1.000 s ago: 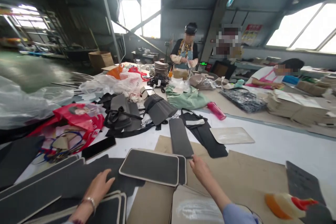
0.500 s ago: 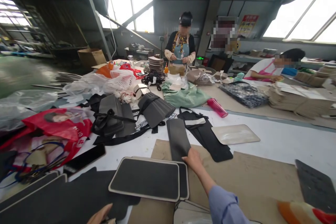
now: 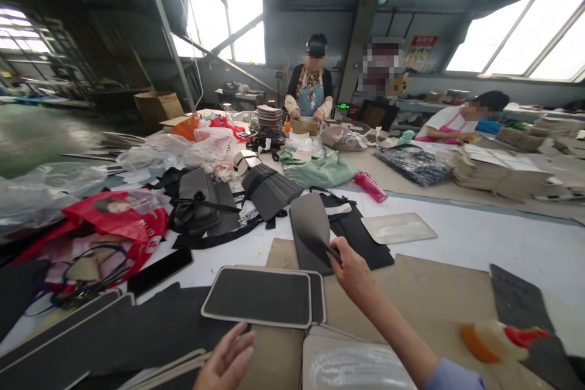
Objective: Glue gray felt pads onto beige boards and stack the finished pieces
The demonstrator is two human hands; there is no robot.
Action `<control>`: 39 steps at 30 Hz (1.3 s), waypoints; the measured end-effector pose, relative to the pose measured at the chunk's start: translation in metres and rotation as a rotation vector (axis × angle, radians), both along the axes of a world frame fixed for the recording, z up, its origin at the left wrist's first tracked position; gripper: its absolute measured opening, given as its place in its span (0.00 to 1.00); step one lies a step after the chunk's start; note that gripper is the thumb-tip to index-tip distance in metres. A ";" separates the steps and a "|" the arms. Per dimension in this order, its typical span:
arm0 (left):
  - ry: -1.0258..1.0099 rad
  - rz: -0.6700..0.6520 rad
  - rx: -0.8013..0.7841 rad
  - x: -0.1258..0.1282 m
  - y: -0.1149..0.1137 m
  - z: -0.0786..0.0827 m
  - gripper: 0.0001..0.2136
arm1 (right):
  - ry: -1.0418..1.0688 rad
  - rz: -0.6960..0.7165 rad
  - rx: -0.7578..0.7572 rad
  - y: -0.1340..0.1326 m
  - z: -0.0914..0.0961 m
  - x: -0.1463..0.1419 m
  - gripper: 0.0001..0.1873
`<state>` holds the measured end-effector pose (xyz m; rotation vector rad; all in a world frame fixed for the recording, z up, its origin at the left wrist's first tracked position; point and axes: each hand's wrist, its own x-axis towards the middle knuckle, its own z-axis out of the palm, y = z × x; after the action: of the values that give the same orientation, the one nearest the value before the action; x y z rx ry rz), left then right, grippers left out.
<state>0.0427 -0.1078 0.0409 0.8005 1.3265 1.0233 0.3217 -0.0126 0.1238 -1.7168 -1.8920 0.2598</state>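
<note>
Pinched at its near corner in my right hand, a thin dark grey sheet curls up from another dark sheet. My left hand is held low with its fingers apart and nothing in it. Just beyond those fingertips lie dark rounded-corner panels with pale edges, one overlapping another. Below my right forearm is a stack of pale panels, the top one shiny. A brown board lies under part of this area.
An orange-filled bottle with a red tip is at the right. Around the work lie a phone, a red bag, strapped dark bundles, a pink bottle and a pale panel. Two people work across the table.
My right hand has lifted the near corner of the grey sheet, which now bends upward. My left hand has come further into view and moved right, near the pale-edged panels.
</note>
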 end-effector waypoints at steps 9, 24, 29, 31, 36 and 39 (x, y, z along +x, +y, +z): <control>-0.446 0.224 -0.198 0.027 -0.016 0.058 0.12 | 0.467 0.150 -0.514 -0.212 0.011 0.002 0.07; -0.054 -0.140 -0.191 0.086 -0.068 0.026 0.17 | 0.599 -0.629 -0.386 -0.234 -0.069 0.123 0.22; 0.135 -0.275 -0.117 0.101 -0.066 0.018 0.18 | 0.293 -0.541 -0.405 -0.211 -0.071 0.132 0.18; 0.167 -0.255 -0.108 0.105 -0.067 0.017 0.17 | 0.256 -0.502 -0.414 -0.208 -0.072 0.131 0.17; 0.454 -0.230 -0.059 0.104 -0.066 0.010 0.15 | 0.166 -0.513 -0.464 -0.208 -0.082 0.139 0.18; 0.711 -0.299 -0.043 0.104 -0.065 0.002 0.13 | 0.031 -0.517 -0.498 -0.209 -0.093 0.145 0.18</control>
<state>0.1465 -0.1732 0.0430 1.3570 1.7395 0.4737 0.4665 -0.2215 0.0305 -2.4401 -1.3588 0.5802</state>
